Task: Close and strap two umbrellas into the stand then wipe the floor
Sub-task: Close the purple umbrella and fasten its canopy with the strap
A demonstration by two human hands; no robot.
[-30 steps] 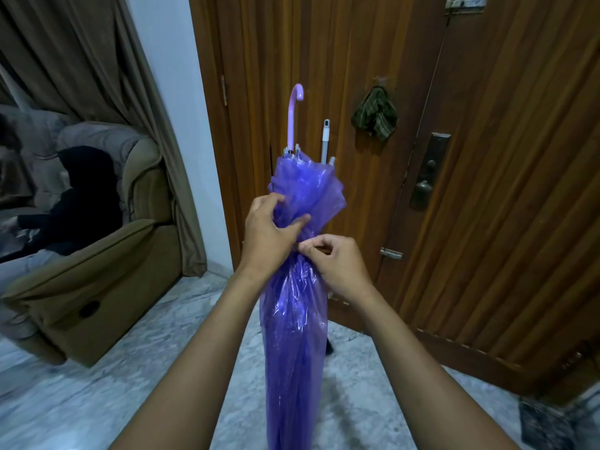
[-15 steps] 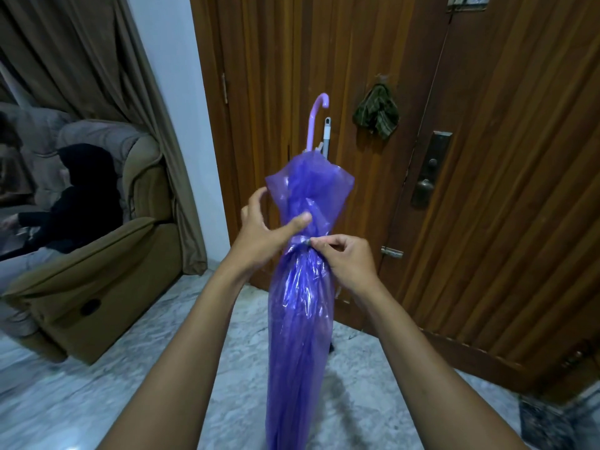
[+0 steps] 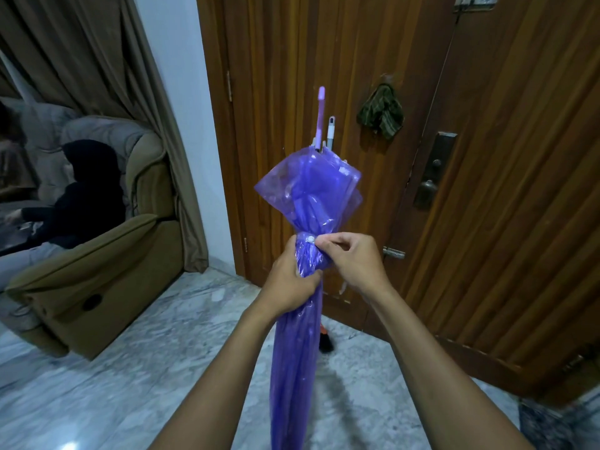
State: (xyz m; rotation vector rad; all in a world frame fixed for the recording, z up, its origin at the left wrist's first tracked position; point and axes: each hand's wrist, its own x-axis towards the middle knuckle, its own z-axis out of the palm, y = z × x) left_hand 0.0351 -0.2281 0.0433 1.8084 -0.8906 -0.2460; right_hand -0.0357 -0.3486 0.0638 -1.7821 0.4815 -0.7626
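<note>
Holds a closed purple umbrella [image 3: 293, 368] upright in the middle of the view, pale purple handle [image 3: 320, 112] uppermost, lower end running out past the bottom edge. Grips the gathered canopy [image 3: 311, 190] with the left hand [image 3: 290, 280], fingers curled round the plastic just below the strap [image 3: 305, 246]. Pinches the end of that strap with the right hand [image 3: 352, 259], thumb and forefinger closed just beside a small white snap [image 3: 310, 239]. Leaves the canopy flaring loose above the strap, translucent folds fanned out; below it, tight and narrow

Stands close before a brown wooden door [image 3: 487, 157] on a grey marble floor [image 3: 130, 384]. Behind the umbrella, against the door: a pale grey pole [image 3: 330, 131], its top just beside the handle, and low down a dark brush head [image 3: 326, 344] with an orange patch, on the floor. Hanging on the door, right of the handle: a green checked cloth [image 3: 381, 116]; further right, a dark metal lock plate [image 3: 435, 170]. To the left, a tan armchair [image 3: 97, 271] under brown curtains [image 3: 81, 60], with a person [image 3: 84, 196] in dark clothes seated beyond its arm. At the lower right corner, the edge of a dark mat [image 3: 552, 423]
</note>
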